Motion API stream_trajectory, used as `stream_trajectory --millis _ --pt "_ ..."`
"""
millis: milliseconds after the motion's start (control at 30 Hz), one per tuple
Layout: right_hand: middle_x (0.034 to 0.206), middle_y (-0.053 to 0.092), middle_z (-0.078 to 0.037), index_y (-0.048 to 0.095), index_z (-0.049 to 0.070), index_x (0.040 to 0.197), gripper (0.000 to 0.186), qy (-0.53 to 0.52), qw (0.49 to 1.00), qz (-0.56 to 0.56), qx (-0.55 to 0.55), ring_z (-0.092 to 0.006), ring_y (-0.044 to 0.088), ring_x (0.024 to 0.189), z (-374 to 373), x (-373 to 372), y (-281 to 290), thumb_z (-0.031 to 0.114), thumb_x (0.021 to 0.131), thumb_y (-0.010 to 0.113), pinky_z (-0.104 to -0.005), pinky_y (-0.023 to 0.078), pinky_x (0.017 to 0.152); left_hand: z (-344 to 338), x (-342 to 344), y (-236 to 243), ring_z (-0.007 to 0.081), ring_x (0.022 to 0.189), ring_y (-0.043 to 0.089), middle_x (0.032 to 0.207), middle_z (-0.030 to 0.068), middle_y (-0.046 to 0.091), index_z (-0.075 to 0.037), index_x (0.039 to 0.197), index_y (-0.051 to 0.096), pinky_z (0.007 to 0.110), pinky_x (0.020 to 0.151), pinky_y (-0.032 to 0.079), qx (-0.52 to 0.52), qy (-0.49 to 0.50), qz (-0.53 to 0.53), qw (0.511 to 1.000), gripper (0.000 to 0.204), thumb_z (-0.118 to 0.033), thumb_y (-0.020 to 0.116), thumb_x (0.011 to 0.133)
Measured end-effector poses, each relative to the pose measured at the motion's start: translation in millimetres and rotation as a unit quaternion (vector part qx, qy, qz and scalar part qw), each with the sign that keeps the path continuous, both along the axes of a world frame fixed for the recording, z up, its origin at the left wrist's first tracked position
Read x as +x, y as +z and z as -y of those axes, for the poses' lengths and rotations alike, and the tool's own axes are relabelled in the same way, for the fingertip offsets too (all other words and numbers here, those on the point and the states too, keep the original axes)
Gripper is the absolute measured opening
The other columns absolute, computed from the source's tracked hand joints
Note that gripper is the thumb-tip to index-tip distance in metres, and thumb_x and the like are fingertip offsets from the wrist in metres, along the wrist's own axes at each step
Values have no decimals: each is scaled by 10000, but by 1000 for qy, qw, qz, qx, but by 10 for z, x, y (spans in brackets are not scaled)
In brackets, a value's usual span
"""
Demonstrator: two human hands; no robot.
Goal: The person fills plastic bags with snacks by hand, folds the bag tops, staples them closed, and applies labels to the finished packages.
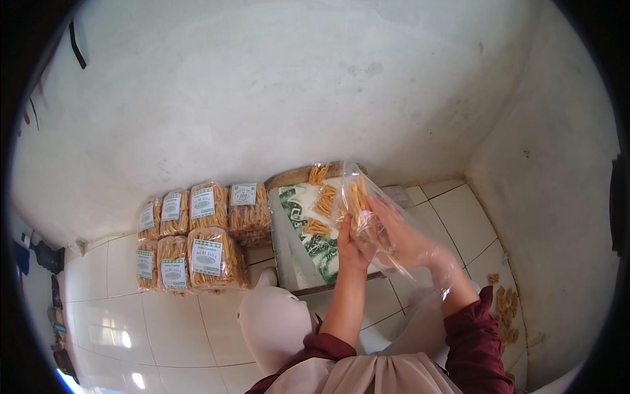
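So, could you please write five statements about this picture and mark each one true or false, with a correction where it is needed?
1. The left hand holds a clear bag with snack sticks inside. True.
2. The labelled packs stand to the right of the green-and-white sheet. False: the labelled packs stand to its left.
3. Small bundles of sticks lie on the green-and-white sheet. True.
4. The sleeves are bright yellow. False: the sleeves are dark red.
5. Brownish pieces lie on the tiled floor at the right. True.
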State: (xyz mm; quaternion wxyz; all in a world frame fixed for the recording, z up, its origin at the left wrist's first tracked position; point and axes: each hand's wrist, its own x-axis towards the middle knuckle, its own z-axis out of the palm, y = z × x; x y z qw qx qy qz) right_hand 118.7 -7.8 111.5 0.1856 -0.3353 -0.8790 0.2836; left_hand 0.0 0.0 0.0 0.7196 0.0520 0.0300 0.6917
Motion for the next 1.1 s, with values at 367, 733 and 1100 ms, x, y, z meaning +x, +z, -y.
stream_trajectory --millis 367,733,1100 --pt "1254 451 -192 282 112 1385 775 -127 992 -12 -5 -312 525 1065 50 -54 54 -1 703 633 -353 462 857 -5 -17 28 221 1076 538 1185 108 548 -37 1254 440 362 923 434 31 -10 -22 999 441 -315 475 914" --pt "1159 544 -136 380 -12 1285 595 -160 945 -285 -13 -167 558 1007 -85 -41 -336 54 767 664 -288 489 789 6 -10 18 216 1108 519 1216 102 519 -20 1287 386 342 932 433 50 1 -34 998 490 -120 582 849" --pt "1089 572 -121 335 -13 1280 509 -136 950 -281 -17 -161 552 998 -107 -71 -340 146 871 594 -311 471 813 31 -21 -113 223 1083 525 1195 89 528 -58 1295 389 367 922 434 22 -31 -43 998 552 -244 611 825"
